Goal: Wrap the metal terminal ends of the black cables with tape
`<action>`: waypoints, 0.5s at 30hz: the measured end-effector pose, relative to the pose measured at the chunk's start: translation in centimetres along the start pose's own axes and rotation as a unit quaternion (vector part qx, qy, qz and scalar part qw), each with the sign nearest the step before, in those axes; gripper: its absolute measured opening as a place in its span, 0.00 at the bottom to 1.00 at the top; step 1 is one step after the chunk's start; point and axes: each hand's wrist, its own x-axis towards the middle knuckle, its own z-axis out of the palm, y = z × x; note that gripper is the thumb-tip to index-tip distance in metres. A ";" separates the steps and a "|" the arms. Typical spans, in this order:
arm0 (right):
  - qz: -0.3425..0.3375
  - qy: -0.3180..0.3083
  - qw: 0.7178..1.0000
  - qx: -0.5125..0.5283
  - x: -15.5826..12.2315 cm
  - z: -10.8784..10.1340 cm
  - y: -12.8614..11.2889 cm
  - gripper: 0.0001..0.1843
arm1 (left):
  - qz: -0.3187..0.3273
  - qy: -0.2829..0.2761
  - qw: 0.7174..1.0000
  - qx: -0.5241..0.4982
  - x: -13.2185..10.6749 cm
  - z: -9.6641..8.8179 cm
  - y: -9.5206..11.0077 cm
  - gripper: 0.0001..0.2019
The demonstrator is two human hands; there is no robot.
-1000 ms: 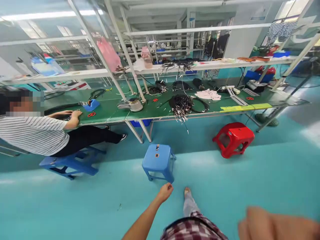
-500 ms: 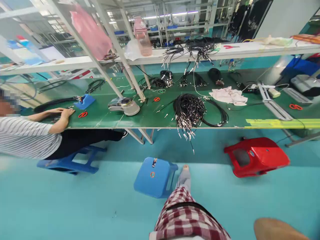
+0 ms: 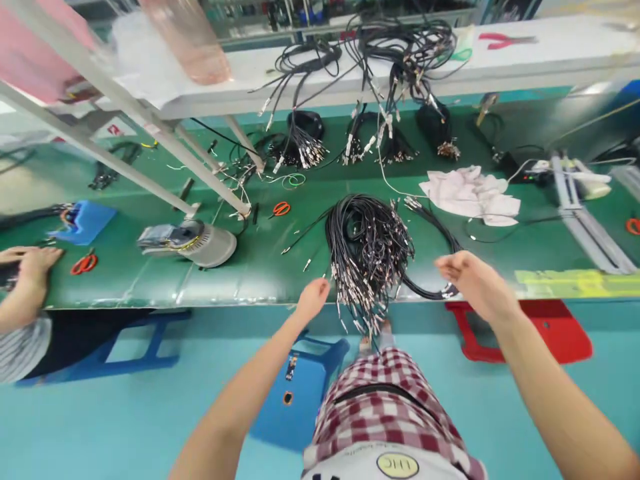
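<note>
1. My left hand [image 3: 313, 300] was open and empty, just beside the bundle of black terminated cables [image 3: 367, 260].
2. My right hand [image 3: 477, 283] was also open and empty, well apart from my left.
3. The bundle lay on the green workbench [image 3: 280, 283], its ends drooping over the front edge.

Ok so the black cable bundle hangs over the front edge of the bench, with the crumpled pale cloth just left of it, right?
Not left: the crumpled pale cloth lies to the right of the black cable bundle, as the head view shows. The bundle does hang over the front edge of the green bench.
</note>
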 end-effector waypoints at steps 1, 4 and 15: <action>0.039 -0.014 0.999 0.006 4.5 0.0 0.9 0.29 | 0.019 0.013 1.000 -0.006 3.8 -0.7 1.0 0.13; 0.093 -0.010 0.995 -0.027 16.5 -0.4 2.9 0.30 | 0.055 0.067 0.996 -0.020 14.1 -2.7 4.9 0.16; 0.127 -0.073 0.981 -0.129 44.1 5.3 3.3 0.22 | 0.001 0.010 0.984 -0.178 36.9 1.3 13.3 0.15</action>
